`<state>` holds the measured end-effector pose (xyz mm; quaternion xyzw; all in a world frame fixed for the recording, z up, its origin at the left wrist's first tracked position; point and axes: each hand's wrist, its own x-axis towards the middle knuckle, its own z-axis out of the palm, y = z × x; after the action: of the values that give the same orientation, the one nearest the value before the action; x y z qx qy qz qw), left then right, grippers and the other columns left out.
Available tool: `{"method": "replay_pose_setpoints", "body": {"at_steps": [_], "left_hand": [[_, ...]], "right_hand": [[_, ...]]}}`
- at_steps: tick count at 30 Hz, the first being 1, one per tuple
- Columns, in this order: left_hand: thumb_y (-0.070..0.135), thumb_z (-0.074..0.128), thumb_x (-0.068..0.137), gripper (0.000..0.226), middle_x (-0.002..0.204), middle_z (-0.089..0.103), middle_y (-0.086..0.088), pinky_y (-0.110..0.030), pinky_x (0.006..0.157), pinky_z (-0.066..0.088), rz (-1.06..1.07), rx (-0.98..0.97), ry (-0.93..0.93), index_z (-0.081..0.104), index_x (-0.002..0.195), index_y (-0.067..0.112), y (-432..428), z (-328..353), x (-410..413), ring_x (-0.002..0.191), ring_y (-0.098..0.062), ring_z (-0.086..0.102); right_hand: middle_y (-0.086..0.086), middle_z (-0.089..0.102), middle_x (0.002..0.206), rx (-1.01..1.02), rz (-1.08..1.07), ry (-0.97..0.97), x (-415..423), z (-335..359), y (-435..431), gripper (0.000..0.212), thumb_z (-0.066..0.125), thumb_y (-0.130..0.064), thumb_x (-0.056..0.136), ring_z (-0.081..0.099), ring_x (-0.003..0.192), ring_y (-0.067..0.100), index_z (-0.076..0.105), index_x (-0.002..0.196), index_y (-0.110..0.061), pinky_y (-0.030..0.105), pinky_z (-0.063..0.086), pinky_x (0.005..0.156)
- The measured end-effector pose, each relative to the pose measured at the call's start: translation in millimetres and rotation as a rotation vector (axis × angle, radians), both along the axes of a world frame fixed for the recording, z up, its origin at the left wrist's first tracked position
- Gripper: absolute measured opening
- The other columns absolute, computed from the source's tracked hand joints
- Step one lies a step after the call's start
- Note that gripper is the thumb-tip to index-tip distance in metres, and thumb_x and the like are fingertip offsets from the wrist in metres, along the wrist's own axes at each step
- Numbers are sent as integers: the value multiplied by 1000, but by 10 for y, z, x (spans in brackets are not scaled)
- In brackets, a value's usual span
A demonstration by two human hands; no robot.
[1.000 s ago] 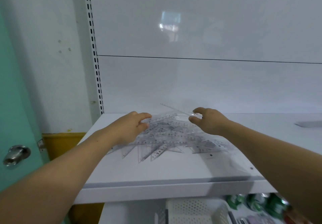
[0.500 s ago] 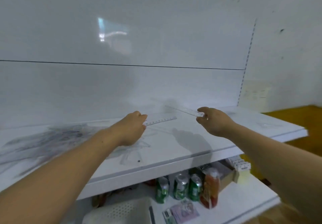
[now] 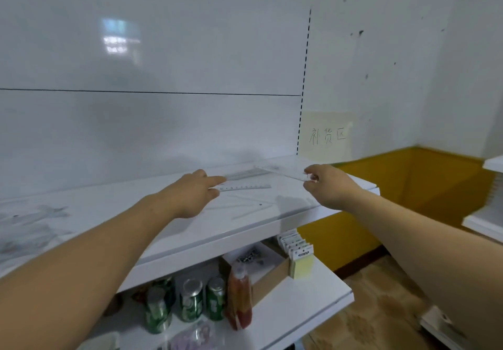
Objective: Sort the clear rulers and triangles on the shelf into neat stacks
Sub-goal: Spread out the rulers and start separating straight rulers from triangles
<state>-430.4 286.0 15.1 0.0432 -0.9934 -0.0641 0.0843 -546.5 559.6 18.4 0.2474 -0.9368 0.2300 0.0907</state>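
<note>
Pinching a clear ruler (image 3: 246, 187) by its left end in the left hand (image 3: 196, 193), forefinger along the top and thumb beneath, low over the right part of the white shelf (image 3: 217, 238). Pinching a second clear ruler (image 3: 280, 171) by its right end between thumb and forefinger of the right hand (image 3: 330, 186), raised just behind the first. With a clear triangle (image 3: 245, 208) flat on the shelf nearer the front edge, and a blurred heap of clear pieces (image 3: 30, 224) well apart at the left.

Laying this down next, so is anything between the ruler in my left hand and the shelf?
Possibly: a clear triangle lies flat on the shelf just below that ruler, near the left hand; nothing else visible.
</note>
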Motion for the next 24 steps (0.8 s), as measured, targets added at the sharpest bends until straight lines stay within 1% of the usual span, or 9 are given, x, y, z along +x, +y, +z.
{"method": "replay_pose_setpoints", "body": {"at_steps": [3,5,7,9,11,14,19,21,24], "left_hand": [[38,32,101,43,125,47,-2,-31,94,39,-12,-18,0,37,142,27,-8,-7,-232,111,-21,49],[38,34,100,39,117,51,-2,-34,93,41,-23,-21,1,48,131,19,-88,-9,-350,104,-21,52],[38,36,99,37,114,52,0,-32,91,41,-43,-2,21,53,125,17,-212,-12,-549,100,-18,52],[39,39,98,36,116,52,3,-27,89,38,-41,21,60,51,129,25,-335,-18,-753,102,-14,51],[38,43,97,37,114,52,2,-26,89,37,0,65,87,49,132,28,-432,-48,-919,104,-16,52],[36,44,97,37,112,51,0,-26,88,35,74,114,84,49,133,28,-538,-123,-1107,107,-19,52],[37,40,98,38,119,50,-3,-25,91,33,255,170,29,47,135,30,-668,-230,-1237,112,-20,49],[39,40,98,39,116,51,-1,-26,91,35,317,176,27,46,136,30,-683,-285,-1263,110,-20,51],[35,40,98,40,108,52,0,-28,88,38,384,180,48,45,137,24,-593,-315,-1307,100,-19,53]], "right_hand": [[4,52,137,27,7,3,-352,-60,-76,43,46,-31,96,51,120,23,45,137,-20,34,42,99],[4,50,138,70,17,0,-580,-86,-158,44,44,-32,96,50,121,23,44,138,-20,34,41,100],[4,48,139,115,40,-10,-886,-102,-273,44,43,-32,96,49,122,23,43,139,-20,33,39,101],[4,47,140,171,71,-25,-1177,-104,-405,44,43,-32,96,47,124,23,42,139,-21,32,37,102],[3,45,141,233,119,-39,-1403,-79,-532,44,45,-33,96,45,126,22,43,138,-22,31,36,102],[1,47,141,303,184,-41,-1648,-34,-734,43,48,-36,94,47,125,23,46,136,-27,34,38,103],[-3,47,140,376,334,-49,-1950,-45,-1072,43,50,-40,92,47,125,22,47,134,-33,38,37,105],[-2,45,142,365,408,-68,-2052,-64,-1178,44,51,-38,93,45,127,21,46,136,-31,35,35,106],[0,46,142,360,507,-78,-2166,-119,-1267,46,51,-36,93,45,128,21,46,137,-28,27,33,103]]}}
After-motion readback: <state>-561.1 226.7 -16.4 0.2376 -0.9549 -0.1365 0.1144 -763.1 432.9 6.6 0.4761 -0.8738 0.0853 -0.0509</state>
